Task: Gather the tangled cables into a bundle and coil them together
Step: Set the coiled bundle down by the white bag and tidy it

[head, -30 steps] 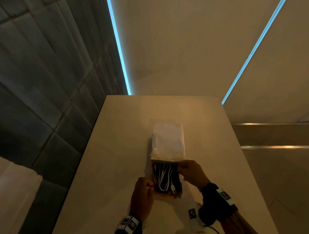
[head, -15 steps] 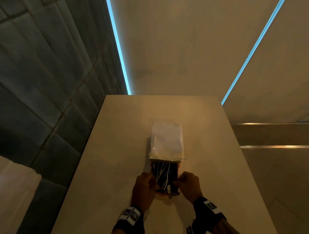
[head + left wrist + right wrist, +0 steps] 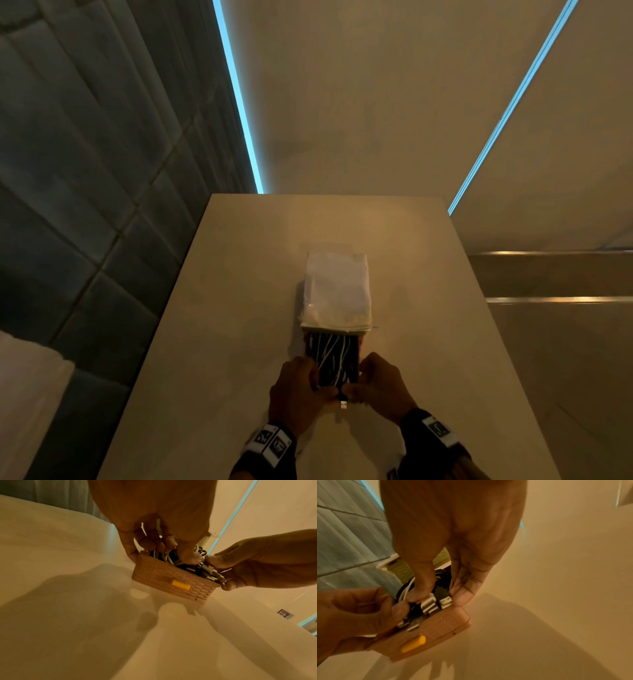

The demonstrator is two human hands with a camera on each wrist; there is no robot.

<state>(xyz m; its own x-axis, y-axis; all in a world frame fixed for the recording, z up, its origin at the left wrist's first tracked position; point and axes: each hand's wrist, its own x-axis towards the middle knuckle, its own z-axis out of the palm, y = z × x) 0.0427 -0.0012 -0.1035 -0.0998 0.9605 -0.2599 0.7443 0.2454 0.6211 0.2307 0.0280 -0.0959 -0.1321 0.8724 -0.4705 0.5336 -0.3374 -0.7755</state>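
Head view shows my left hand and right hand both pinching the cables inside the box; pulled unevenly, I judge, plugs could snag its rim.

textured plastic box, shiny metal plugs

Head view: high above, facing forward and down the tabletop toward the far wall.
Left wrist view: low and close, looking along the fingers.
Right wrist view: equally close, from the opposite side.
Shared: both hands at the brick-patterned box of cables.
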